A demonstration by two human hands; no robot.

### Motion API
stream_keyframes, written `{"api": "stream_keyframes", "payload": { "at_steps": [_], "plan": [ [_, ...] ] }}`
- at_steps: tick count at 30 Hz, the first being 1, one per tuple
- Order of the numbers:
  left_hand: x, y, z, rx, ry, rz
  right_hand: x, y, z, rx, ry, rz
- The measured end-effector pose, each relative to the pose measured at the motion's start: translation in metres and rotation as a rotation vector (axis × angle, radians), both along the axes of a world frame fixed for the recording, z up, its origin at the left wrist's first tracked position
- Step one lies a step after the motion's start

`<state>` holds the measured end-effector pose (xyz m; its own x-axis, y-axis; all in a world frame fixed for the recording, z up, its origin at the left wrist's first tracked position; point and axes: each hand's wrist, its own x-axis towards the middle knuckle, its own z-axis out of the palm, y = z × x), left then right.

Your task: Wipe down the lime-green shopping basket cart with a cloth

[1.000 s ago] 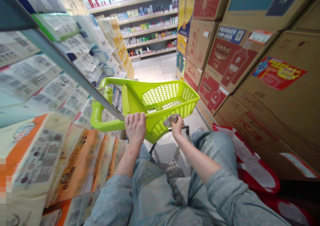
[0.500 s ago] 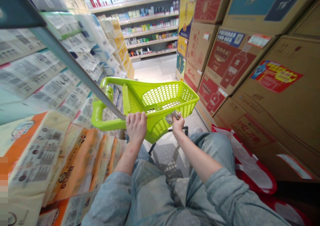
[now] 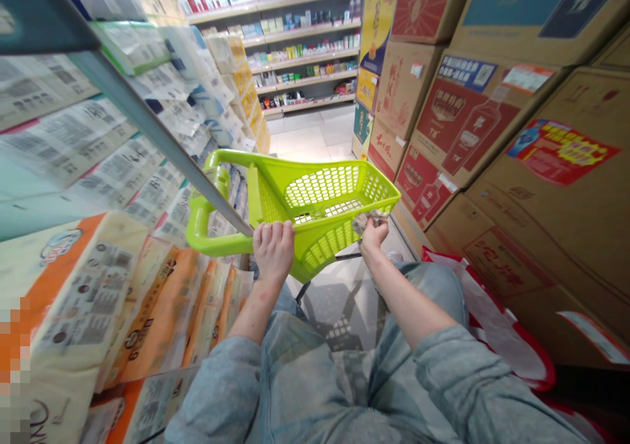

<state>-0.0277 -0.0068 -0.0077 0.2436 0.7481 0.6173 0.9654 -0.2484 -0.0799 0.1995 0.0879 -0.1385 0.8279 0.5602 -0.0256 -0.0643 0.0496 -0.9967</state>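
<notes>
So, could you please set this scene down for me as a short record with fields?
Left hand: fingers over the near rim of the cart
Right hand: holding a crumpled cloth at the cart's outer side
Cart colour: green
Cart sides: perforated
Left of aisle: stacked packs
Right of aisle: stacked boxes
Ahead: stocked shelves

Faded blue denim trousers (image 3: 305, 359) are worn. Flanking them, loose grey-blue sleeves (image 3: 465, 372) are pushed up; just beyond their right knee, a pale shoe (image 3: 395, 256) shows.
</notes>
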Motion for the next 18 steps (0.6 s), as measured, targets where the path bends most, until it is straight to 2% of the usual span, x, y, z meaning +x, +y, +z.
{"api": "stream_keyframes", "payload": {
  "at_steps": [5,8,12,18],
  "plan": [
    [0.005,0.001,-0.001,0.001,-0.009,0.003,-0.046,-0.021,-0.014,0.052,-0.155,0.203],
    [0.004,0.001,-0.001,0.023,0.001,0.005,-0.065,-0.036,-0.020,0.010,-0.289,0.231],
    [0.000,0.000,0.000,0.013,-0.004,0.009,-0.062,-0.050,-0.018,-0.001,-0.439,0.274],
    [-0.003,-0.002,0.000,0.004,0.007,0.007,-0.058,-0.073,0.000,0.031,-0.623,0.515]
  ]
}}
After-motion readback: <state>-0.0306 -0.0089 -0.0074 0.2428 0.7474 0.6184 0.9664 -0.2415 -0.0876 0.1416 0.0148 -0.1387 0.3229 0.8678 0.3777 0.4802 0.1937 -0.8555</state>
